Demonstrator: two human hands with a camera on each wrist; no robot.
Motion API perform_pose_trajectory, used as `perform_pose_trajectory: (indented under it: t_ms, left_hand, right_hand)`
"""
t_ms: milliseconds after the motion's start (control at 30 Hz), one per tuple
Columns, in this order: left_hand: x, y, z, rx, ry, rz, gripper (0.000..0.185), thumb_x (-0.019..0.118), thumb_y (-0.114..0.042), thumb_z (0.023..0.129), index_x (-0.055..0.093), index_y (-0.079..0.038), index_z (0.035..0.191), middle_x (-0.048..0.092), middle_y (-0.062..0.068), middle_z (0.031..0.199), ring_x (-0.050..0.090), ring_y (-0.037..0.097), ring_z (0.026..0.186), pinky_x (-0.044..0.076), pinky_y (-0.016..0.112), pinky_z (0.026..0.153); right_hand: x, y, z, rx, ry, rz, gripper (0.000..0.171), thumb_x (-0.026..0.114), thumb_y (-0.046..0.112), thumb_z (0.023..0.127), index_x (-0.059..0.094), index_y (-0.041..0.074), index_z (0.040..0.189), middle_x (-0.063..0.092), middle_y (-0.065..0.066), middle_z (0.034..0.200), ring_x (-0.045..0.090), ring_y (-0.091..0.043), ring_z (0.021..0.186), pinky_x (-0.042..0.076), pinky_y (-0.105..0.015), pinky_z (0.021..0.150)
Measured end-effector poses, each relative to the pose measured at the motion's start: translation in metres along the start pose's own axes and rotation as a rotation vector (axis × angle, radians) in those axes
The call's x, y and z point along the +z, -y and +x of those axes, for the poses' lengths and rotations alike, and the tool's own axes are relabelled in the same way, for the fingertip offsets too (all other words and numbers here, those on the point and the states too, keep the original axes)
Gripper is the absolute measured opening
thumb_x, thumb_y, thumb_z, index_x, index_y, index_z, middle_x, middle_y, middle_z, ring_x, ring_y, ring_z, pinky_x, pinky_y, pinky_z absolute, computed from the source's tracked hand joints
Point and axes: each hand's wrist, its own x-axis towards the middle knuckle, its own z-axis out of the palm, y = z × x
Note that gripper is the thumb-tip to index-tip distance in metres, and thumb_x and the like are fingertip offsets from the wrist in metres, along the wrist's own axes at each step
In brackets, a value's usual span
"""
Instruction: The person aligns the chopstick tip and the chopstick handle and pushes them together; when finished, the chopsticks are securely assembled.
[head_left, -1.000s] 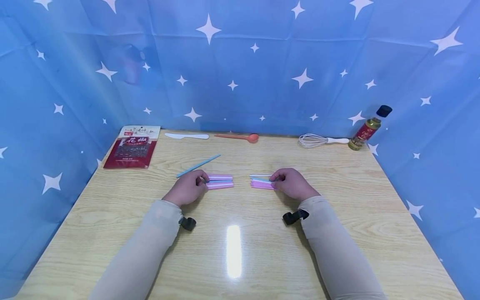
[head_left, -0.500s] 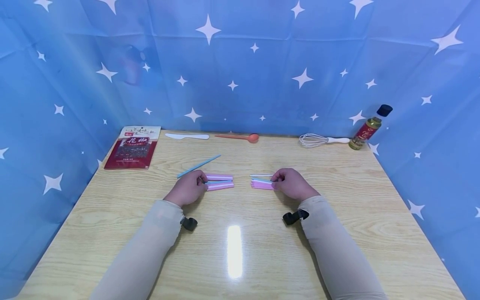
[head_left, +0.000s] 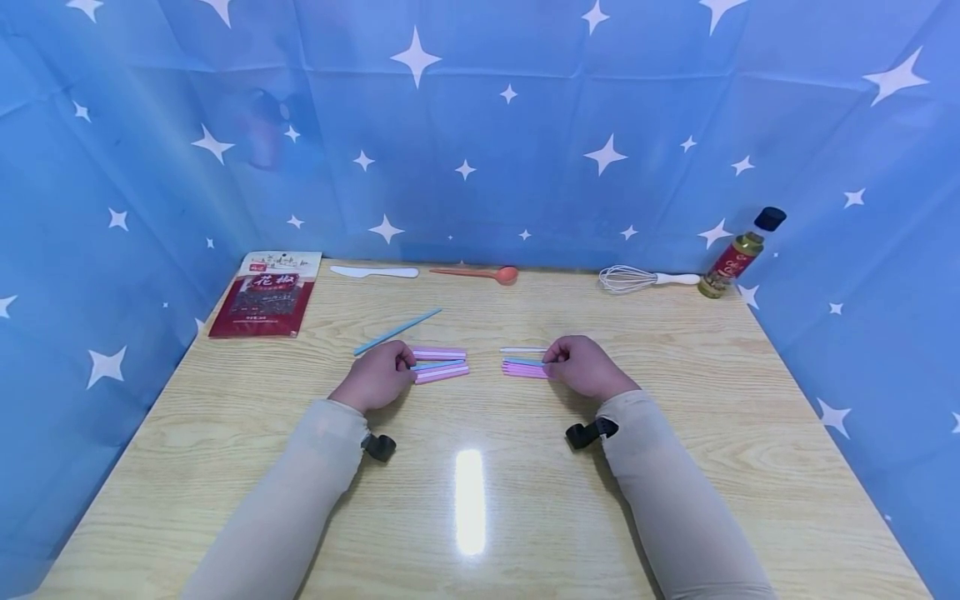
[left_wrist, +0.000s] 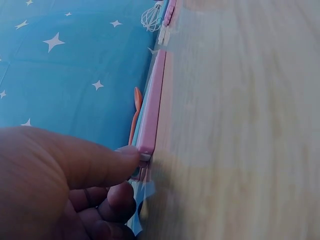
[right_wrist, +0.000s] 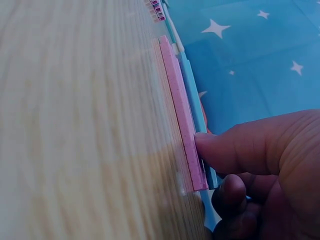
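Two hands pinch bundles of pastel sticks at the middle of a wooden tabletop (head_left: 675,467).

The left hand (head_left: 372,379) curls its fingers round the near end of a bundle of pink and blue sticks (head_left: 440,365), thumb tip pressed on the top stick; the right hand (head_left: 585,367) pinches a second bundle of pink, blue and white sticks (head_left: 522,365) lying just across a small gap. A loose blue stick (head_left: 397,331) lies slanted behind the left hand. Along the far edge sit a red spice packet (head_left: 264,294) at the left corner, a white knife (head_left: 373,272), an orange spoon (head_left: 480,273), a whisk (head_left: 645,280) and an oil bottle (head_left: 738,252) at the right corner.
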Motion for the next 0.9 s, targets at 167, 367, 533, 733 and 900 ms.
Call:
perform_pose_trajectory:
  t_ms: [167,367,533,733,900]
  left_hand:
    - [0.0010,0.0018,0.0017,0.005,-0.011,0.003,0.009,0.062,-0.015,0.104,0.063,-0.007,0.109,0.058,0.006,0.096,0.053,0.021,0.086,0.043,0.035,0.078]
    - [0.0013,0.0037,0.0028,0.013,-0.023,0.007,0.008,0.061,-0.014,0.104,0.064,-0.007,0.106,0.059,0.006,0.096,0.054,0.021,0.086,0.044,0.036,0.079]
    - [0.0010,0.0035,0.0026,-0.001,-0.018,0.000,0.009,0.060,-0.013,0.105,0.064,-0.006,0.106,0.059,0.006,0.094,0.054,0.021,0.084,0.044,0.035,0.078]
    - [-0.0023,-0.0001,0.0000,-0.016,-0.016,-0.026,0.007,0.061,-0.008,0.102,0.064,-0.004,0.107,0.058,0.008,0.097,0.053,0.024,0.088,0.044,0.038,0.082]
    - [-0.0027,-0.0007,0.0003,-0.013,-0.030,-0.012,0.007,0.061,-0.008,0.103,0.065,-0.004,0.106,0.059,0.008,0.096,0.054,0.024,0.088,0.045,0.038,0.082]
  right_hand:
    - [-0.0002,0.0000,-0.0008,0.005,-0.004,0.012,0.007,0.068,0.011,0.099,0.071,0.005,0.101,0.058,-0.005,0.086,0.050,-0.022,0.077,0.042,-0.034,0.070]
    - [0.0005,0.0010,-0.0002,0.014,-0.015,0.030,0.008,0.069,0.013,0.099,0.070,0.005,0.102,0.059,-0.005,0.089,0.052,-0.022,0.079,0.043,-0.034,0.072]
    - [0.0021,0.0030,-0.0005,0.008,-0.031,0.044,0.011,0.070,0.013,0.098,0.070,0.004,0.104,0.061,-0.006,0.091,0.053,-0.021,0.081,0.044,-0.033,0.073]
    - [0.0030,0.0039,-0.0016,-0.008,-0.041,0.058,0.011,0.070,0.013,0.099,0.070,0.004,0.105,0.062,-0.006,0.090,0.054,-0.021,0.079,0.045,-0.034,0.072]
    - [0.0043,0.0094,-0.0048,-0.017,-0.058,0.047,0.010,0.067,0.013,0.101,0.070,0.005,0.106,0.064,-0.008,0.096,0.055,-0.023,0.083,0.046,-0.035,0.074]
